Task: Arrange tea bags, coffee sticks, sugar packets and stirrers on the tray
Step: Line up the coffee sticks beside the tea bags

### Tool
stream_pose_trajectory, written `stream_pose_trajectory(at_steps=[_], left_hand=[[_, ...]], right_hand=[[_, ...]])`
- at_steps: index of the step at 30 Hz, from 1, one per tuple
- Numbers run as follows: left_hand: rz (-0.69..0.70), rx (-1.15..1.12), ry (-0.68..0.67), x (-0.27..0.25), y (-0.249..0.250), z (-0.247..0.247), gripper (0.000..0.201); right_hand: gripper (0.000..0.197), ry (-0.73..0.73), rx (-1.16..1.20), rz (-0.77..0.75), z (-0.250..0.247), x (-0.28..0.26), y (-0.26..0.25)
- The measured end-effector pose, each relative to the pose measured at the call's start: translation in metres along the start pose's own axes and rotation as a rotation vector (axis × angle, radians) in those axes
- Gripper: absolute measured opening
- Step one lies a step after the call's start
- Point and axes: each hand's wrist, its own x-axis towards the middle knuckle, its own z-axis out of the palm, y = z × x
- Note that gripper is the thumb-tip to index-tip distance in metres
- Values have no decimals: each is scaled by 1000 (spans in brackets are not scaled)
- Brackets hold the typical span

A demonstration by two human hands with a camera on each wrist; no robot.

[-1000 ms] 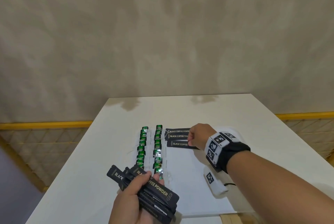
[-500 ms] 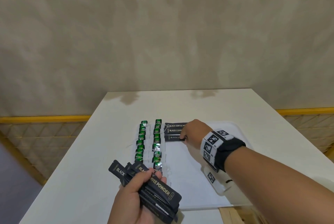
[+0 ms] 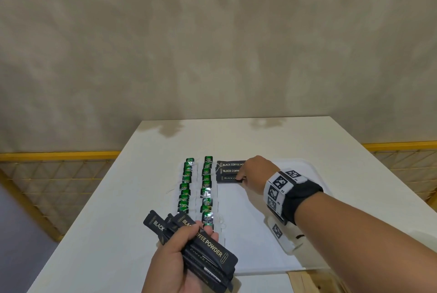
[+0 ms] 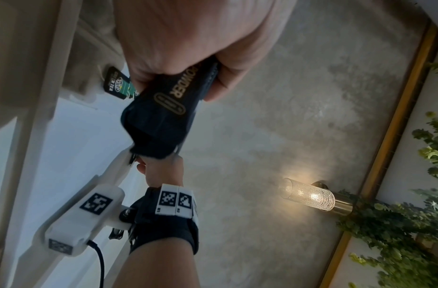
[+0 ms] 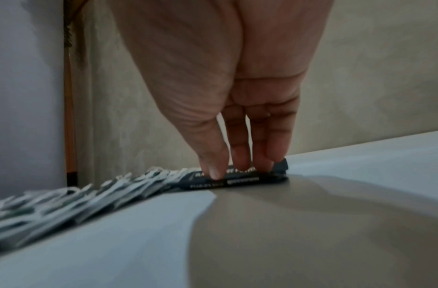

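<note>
A white tray [image 3: 248, 233] holds two columns of green tea bags [image 3: 207, 188], which also show blurred in the right wrist view [image 5: 65, 202]. To their right, at the tray's far end, lie three black coffee sticks [image 3: 229, 167]. My right hand [image 3: 241, 178] [image 5: 237, 169] reaches down with nearly straight fingers. Its thumb and two fingers pinch the nearest laid stick [image 5: 237, 182], which lies flat on the tray. My left hand [image 3: 189, 238] [image 4: 188, 81] grips a bundle of several black coffee sticks [image 3: 208, 247] [image 4: 164, 109] above the tray's near left corner.
The tray sits on a white table [image 3: 118, 198] against a beige wall. A yellow railing with mesh [image 3: 59, 155] runs behind both sides. A wooden edge [image 3: 307, 281] shows at the near right. A lit wall lamp [image 4: 309, 196] and green plants appear in the left wrist view.
My right hand has shifted slightly left along the third laid coffee stick. The left hand with its bundle has stayed about where it was.
</note>
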Motion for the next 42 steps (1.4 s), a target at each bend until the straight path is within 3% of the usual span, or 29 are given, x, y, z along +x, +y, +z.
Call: stream_pose_trajectory(at_steps=[5, 9, 11, 14, 17, 22, 25, 27, 29, 32, 37, 40, 42], left_hand=[[29, 4, -19, -2, 4, -1, 9], [47, 43, -4, -3, 5, 2, 8], [41, 63, -8, 2, 2, 2, 9], [51, 89, -24, 10, -3, 0, 25], [60, 105, -25, 14, -8, 0, 50], [13, 195, -29, 11, -14, -2, 37], [11, 297, 45, 11, -11, 2, 3], [-1, 343, 115, 16, -5, 3, 11], [27, 373, 126, 20, -1, 1, 6], [48, 398, 123, 25, 2, -4, 6], [-30, 428, 107, 32, 4, -5, 6], [-18, 385, 82, 31, 2, -7, 2], [33, 310, 65, 27, -1, -10, 14]], right_hand=[[38, 136, 166, 77, -23, -13, 10], [29, 195, 279, 95, -45, -38, 17], [19, 164, 350, 53, -52, -58, 9], [8, 8, 411, -55, -55, -89, -9], [24, -83, 291, -99, -45, -99, -18], [52, -211, 12, -29, -24, -75, -18], [50, -207, -88, 31, -16, -60, -22], [48, -220, -121, 39, -10, -54, -24], [47, -227, -129, 29, -4, -50, -21], [50, -240, -110, 14, 1, -46, -15], [43, -233, -194, 81, 0, -46, -24], [50, -217, -60, 47, -18, -56, -22], [50, -184, 106, -17, -36, -66, -22]])
